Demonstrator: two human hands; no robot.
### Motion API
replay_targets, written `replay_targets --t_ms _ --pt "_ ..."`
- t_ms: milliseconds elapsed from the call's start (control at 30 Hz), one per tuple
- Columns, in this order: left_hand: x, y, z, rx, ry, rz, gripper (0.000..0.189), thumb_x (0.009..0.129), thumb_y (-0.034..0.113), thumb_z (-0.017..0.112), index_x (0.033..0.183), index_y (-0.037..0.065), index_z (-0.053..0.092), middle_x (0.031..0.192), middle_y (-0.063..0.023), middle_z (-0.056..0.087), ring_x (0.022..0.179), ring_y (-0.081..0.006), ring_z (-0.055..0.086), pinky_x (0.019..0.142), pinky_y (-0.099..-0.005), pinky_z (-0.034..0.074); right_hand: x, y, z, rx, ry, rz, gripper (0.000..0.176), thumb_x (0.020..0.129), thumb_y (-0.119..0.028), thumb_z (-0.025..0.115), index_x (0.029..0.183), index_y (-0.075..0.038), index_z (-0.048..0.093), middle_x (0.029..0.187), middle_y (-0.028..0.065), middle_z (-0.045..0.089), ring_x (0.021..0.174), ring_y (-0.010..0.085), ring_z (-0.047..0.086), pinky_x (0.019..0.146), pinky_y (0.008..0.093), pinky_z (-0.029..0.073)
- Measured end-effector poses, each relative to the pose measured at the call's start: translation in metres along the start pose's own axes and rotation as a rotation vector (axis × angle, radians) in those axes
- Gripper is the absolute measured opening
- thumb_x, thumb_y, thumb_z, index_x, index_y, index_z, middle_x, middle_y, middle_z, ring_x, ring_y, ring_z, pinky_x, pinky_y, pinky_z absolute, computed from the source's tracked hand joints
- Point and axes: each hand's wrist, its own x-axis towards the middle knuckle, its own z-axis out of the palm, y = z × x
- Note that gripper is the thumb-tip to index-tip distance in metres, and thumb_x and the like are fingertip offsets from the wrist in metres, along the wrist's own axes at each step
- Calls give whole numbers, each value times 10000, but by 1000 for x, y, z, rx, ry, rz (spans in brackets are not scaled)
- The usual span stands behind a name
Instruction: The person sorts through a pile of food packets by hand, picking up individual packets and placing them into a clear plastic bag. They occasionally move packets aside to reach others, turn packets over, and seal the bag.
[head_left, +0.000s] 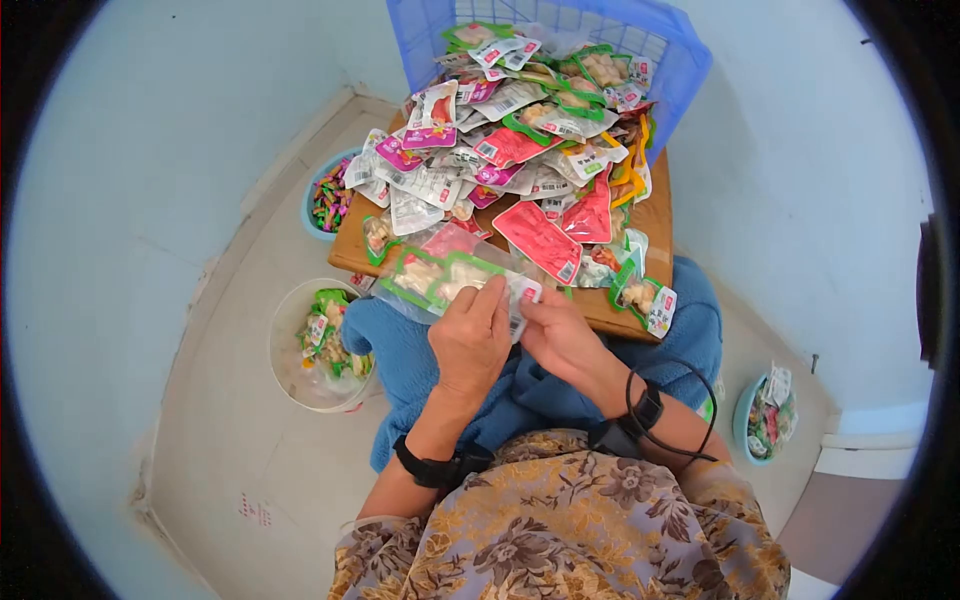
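Observation:
My left hand is closed on the right part of a clear plastic bag, which holds green-edged packets of pale food and lies over the table's front edge. My right hand pinches a small white packet with a red mark, right beside my left fingers. The two hands nearly touch. Just behind them, a red packet lies at the front of a large heap of mixed snack packets. A green-edged packet rests at the table's front right corner.
A blue basket lies tipped behind the heap on the wooden table. On the floor stand a white bucket of packets at left, a blue bowl of small wrapped pieces behind it, and another bowl at right.

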Motion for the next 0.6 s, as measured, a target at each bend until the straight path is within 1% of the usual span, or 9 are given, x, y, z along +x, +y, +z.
replay_targets --t_ms 67,100,167,200,267,333,400,467,600 --pt "1 2 -2 -6 -10 -21 192 857 105 700 1048 100 716 741 -88 591 612 -292 612 530 -374 488 17 9 3 14 8 10 352 996 -9 480 1347 7 474 1265 112 592 1144 234 606 990 396 496" --pt "1 2 -3 -17 -21 -47 178 870 99 691 1046 93 721 742 -103 599 619 -297 609 547 -372 489 27 13 0 16 5 8 352 996 -9 480 1347 7 474 1265 112 592 1144 234 606 990 396 496" --pt "1 1 -4 -7 -22 -41 180 869 98 692 1047 90 722 741 -105 598 619 -298 609 549 -372 489 43 21 -4 -86 -150 -23 349 998 -16 453 1345 -3 491 1253 121 607 1109 229 618 966 377 508" --pt "1 0 -4 1 -23 -37 182 869 97 694 1048 87 723 740 -107 597 618 -298 609 552 -372 490 47 21 4 -83 -151 -24 349 998 -16 453 1345 -3 491 1253 121 607 1109 229 618 966 377 508" --pt "2 0 -4 -2 -11 -35 182 869 95 695 1048 88 724 739 -110 596 619 -301 609 554 -372 490 53 17 28 64 -124 -46 336 1016 -72 424 1332 1 513 1235 135 626 1069 231 633 946 365 524" --pt "3 -1 -5 -5 4 -36 183 868 93 695 1049 89 725 739 -112 595 620 -304 609 556 -372 490 56 11 42 70 -114 -36 339 1024 -107 416 1328 1 520 1233 140 630 1059 231 637 943 365 527" --pt "2 -1 -5 -1 -5 -37 184 865 89 700 1046 92 725 736 -115 595 619 -309 608 554 -374 490 58 12 41 74 -103 -27 347 1032 -142 408 1324 2 528 1231 145 635 1049 232 641 941 365 530" --pt "3 0 -6 -1 -13 -34 181 863 89 703 1043 94 724 736 -114 597 618 -308 608 551 -374 490 64 16 29 123 -36 86 353 1026 -165 435 1325 -1 524 1234 145 634 1052 233 641 942 366 531" --pt "3 1 -3 -24 -12 -27 172 858 84 710 1029 93 720 729 -112 596 608 -302 606 543 -373 487 65 21 27 -15 41 42 343 1029 -173 439 1311 0 532 1219 135 636 1050 225 637 942 364 530"
